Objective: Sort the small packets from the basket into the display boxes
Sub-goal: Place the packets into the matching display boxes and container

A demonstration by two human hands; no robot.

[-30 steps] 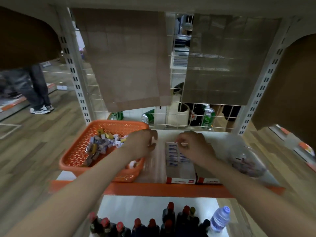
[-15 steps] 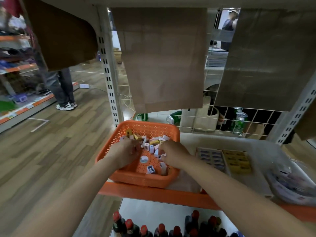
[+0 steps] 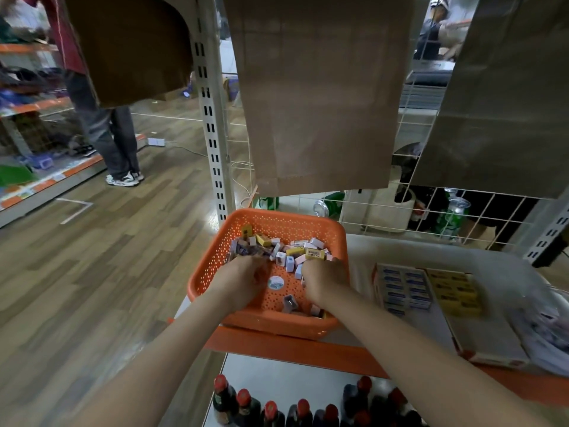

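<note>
The orange perforated basket (image 3: 271,218) stands on the shelf's left end, with a pile of small purple, white and yellow packets (image 3: 295,251) at its back. Both my hands are inside it, backs up. My left hand (image 3: 243,278) curls its fingers round purple packets at the pile's near left edge. My right hand (image 3: 323,282) is closed, pinching a pale packet at its thumb side; its fingertips are hidden. To the right lie two display boxes, one with rows of purple packets (image 3: 403,288) and one with yellow packets (image 3: 455,292).
Brown paper bags (image 3: 317,97) hang above the shelf in front of a wire grid. A crumpled plastic bag (image 3: 545,331) lies at the shelf's right end. Red-capped bottles (image 3: 271,411) stand below the orange shelf edge (image 3: 295,349). A person (image 3: 104,127) stands in the aisle at left.
Both hands have left the display boxes and moved left into the basket, where they have since shifted only slightly among the packets. My view swung left with them.
</note>
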